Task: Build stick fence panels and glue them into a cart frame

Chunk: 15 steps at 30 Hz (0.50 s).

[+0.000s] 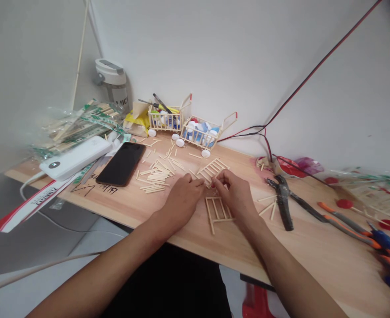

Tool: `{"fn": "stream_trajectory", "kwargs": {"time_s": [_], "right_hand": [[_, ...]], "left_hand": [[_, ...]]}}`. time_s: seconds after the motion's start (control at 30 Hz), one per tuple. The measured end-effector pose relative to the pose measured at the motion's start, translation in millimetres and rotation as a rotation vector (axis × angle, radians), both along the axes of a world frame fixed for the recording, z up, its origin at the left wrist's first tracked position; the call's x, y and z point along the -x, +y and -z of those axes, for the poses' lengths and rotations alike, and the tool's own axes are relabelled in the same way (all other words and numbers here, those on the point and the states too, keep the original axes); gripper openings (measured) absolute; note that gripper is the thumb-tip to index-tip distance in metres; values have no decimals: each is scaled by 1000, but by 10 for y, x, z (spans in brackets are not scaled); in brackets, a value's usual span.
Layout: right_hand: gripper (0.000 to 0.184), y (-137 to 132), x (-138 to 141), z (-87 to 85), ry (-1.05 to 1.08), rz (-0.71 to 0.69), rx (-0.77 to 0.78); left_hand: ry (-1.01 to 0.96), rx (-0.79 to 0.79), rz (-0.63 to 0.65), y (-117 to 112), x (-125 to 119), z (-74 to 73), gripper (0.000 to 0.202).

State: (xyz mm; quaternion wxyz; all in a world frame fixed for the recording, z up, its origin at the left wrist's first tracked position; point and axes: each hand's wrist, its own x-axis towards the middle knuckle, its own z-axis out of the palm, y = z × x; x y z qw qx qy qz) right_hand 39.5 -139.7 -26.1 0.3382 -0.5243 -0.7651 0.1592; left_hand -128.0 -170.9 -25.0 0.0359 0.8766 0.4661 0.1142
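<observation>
Stick lattice panel [212, 171] sits pinched by my right hand [231, 196], left hand [183, 198] curled beside it, grip unclear from here.

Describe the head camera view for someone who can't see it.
Two bare hands, left and right, work at a light wooden desk over ladder-shaped frames of pale wooden sticks, with loose pale sticks to the left. Behind them stand two stick-built toy carts filled with plastic bottle caps; black pliers lie to the right.

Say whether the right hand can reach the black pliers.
Probably yes: the right hand has only a few loose wooden sticks between it and the black pliers, and they lie flat, so they shouldn't block it.
</observation>
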Motion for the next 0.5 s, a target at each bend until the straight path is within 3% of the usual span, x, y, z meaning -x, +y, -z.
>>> {"fn": "stream_trajectory", "kwargs": {"time_s": [0.5], "right_hand": [[18,6,-12,27,-9,9,1]], "left_hand": [[-9,23,0,2,5,0,33]]}}
